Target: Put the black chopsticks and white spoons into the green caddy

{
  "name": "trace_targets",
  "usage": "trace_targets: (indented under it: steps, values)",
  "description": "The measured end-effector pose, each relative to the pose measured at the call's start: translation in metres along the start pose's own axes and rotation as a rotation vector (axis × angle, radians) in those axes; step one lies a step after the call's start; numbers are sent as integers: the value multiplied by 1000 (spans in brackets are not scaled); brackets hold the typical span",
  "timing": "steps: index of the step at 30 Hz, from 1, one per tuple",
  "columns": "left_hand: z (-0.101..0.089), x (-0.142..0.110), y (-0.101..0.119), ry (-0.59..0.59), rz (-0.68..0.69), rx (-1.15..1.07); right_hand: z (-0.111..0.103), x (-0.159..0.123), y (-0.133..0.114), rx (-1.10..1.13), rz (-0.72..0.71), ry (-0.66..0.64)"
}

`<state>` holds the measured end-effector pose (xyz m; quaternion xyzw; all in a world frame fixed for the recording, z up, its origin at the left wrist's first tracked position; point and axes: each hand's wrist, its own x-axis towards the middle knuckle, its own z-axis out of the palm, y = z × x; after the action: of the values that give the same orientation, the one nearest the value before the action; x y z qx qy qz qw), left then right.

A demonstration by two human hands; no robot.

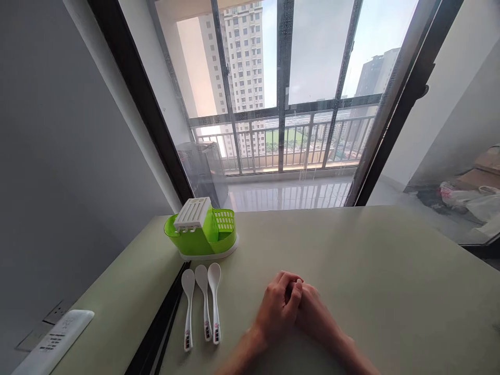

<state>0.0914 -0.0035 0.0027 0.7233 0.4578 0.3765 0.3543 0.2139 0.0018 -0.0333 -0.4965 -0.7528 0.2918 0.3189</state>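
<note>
My left hand and my right hand are clasped together, resting over the table near its front middle. The left hand's fingers are closed around the right hand, and no object shows between them. Most of the right hand's fingers are hidden. To the left lie three white spoons, the left spoon, the middle spoon and the right spoon, bowls pointing away from me. Beside them is a bundle of black chopsticks. Behind stands a green utensil holder with a white slotted block on it.
A white power strip with dark printing lies at the left edge of the table. Grey wall borders that side. Past the far edge are a dark-framed glass door and a balcony railing. Bags lie on the floor at right.
</note>
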Motion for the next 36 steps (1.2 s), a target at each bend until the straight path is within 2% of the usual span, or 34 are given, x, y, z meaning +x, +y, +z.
trace_targets:
  steps: [15, 21, 25, 28, 31, 33, 36]
  values:
    - [-2, -3, 0, 0, 3, 1, 2, 1, -1, -15, -47, 21]
    - [-1, -4, 3, 27, -15, 11, 0, 1, -4, -36, -63, -11]
    - [-8, -16, 8, 32, -58, 16, -3, 0, -6, 15, -81, 1]
    - [-28, -40, 21, 16, -73, 121, -6, -1, -8, 93, -97, 1]
    - [-65, -70, 38, 95, -61, 293, -9, -1, -9, 85, -65, 2]
    - [-97, -88, 45, 247, -86, 407, -9, -2, -9, 67, -52, -1]
    - [-148, -111, 41, 493, -231, 582, -8, -3, -8, 66, -53, -2]
